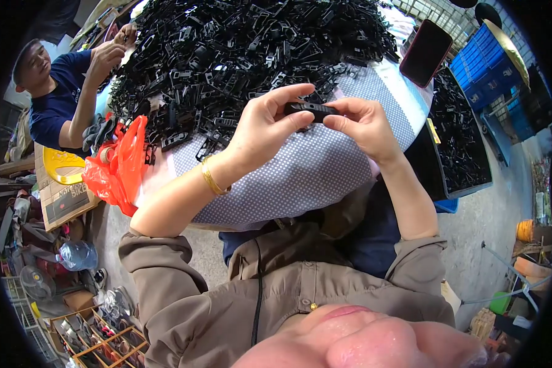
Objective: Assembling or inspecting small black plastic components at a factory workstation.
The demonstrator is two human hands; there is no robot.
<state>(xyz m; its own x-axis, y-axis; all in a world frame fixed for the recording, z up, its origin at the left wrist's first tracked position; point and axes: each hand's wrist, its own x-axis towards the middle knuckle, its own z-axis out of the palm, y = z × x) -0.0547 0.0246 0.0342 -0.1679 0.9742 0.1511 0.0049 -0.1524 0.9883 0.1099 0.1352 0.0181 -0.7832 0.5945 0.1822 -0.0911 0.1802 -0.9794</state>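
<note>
Above the near edge of a table, my left hand [268, 122] and my right hand [363, 127] hold a small, long black plastic part [313, 109] between them. It lies nearly level, with ridges or slots along its top; its exact kind I cannot make out. The left thumb presses its left end, and the left index finger is raised behind it. My right thumb and fingers pinch the right end. Just beyond my hands, a large heap of similar black plastic parts [245, 55] covers most of the table. A few loose ones lie near my left wrist.
A patterned cloth [276, 178] covers the table. A phone [425, 53] lies at the right, a red plastic bag [119, 165] at the left. Another person [61, 98] works at the far left. A black crate [463, 141] of parts and blue crates [481, 61] stand right.
</note>
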